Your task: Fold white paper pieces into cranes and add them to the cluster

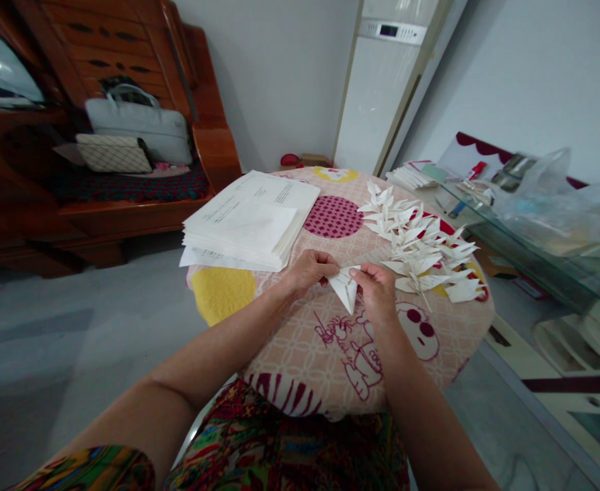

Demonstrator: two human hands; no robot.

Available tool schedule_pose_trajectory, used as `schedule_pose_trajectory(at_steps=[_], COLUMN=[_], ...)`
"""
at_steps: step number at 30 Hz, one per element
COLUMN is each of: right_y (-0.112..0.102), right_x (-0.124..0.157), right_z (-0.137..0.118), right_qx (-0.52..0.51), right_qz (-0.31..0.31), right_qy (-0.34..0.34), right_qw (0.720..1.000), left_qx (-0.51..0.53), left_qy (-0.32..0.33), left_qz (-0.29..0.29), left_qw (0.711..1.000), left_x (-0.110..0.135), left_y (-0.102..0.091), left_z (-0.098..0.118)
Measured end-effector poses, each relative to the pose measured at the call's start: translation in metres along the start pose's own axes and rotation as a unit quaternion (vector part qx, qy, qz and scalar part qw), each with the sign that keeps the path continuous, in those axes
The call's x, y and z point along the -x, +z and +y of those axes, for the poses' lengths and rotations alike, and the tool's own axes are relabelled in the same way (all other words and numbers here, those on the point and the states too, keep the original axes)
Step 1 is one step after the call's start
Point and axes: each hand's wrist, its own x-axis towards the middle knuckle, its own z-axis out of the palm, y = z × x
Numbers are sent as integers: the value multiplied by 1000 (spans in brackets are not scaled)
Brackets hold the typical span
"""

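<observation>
My left hand (307,270) and my right hand (376,290) both pinch a small white folded paper piece (345,286), a pointed triangle held just above the round table (300,354) with its patterned pink cloth. A pile of several finished white folded paper shapes (423,249) lies to the right of my hands. To the left of my hands, a thick stack of white printed sheets (251,221) rests at the table's far left.
A wooden bench (126,198) with a grey bag (139,126) and a quilted pouch (113,153) stands at the back left. A tall white air conditioner (382,88) is behind the table. A glass table (535,225) with plastic bags is at the right.
</observation>
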Motion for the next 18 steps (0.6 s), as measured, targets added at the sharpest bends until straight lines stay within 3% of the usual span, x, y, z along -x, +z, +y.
schedule_pose_trajectory(at_steps=[18], right_y=[-2], right_x=[-3], right_z=[-1], right_qx=[-18], right_qz=[45], right_qy=[9], right_qw=[999], left_qx=[48], left_qy=[-23], left_qz=[-40], left_qw=[998], left_x=[-2], left_y=[-12], left_z=[-1])
